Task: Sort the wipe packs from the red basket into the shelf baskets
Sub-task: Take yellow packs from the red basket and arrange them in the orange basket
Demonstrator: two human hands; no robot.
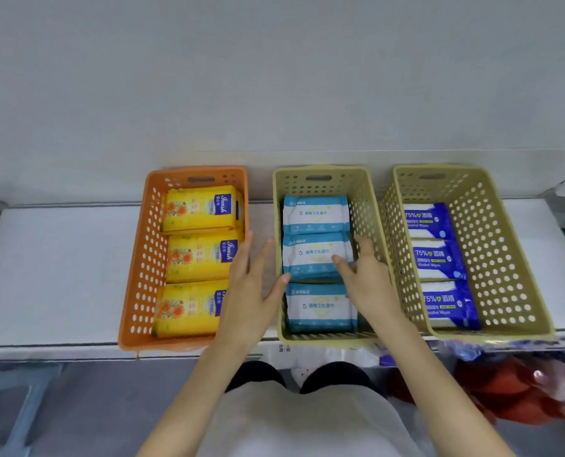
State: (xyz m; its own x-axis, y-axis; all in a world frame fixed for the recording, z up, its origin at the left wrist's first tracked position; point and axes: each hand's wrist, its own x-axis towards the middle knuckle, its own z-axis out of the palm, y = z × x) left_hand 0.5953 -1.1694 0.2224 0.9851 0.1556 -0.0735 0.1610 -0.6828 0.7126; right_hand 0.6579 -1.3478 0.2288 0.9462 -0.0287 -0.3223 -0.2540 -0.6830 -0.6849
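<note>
Three baskets stand in a row on the white shelf. The orange basket (pixel 142 258) on the left holds three yellow wipe packs (pixel 198 209). The middle khaki basket (pixel 363 199) holds three white-and-teal packs. The right khaki basket (pixel 505 258) holds three dark blue alcohol wipe packs (pixel 436 258). My left hand (pixel 251 291) hovers with straight fingers over the gap between the orange and middle baskets, its thumb touching the middle basket's left rim. My right hand (pixel 363 275) reaches into the middle basket, fingers loosely spread on the middle teal pack (pixel 310 255).
The shelf (pixel 60 275) stretches bare to the left of the orange basket, with a white wall behind. Below its front edge at the lower right, a red basket (pixel 512 394) with a plastic-wrapped pack is blurred. My legs and light top fill the bottom centre.
</note>
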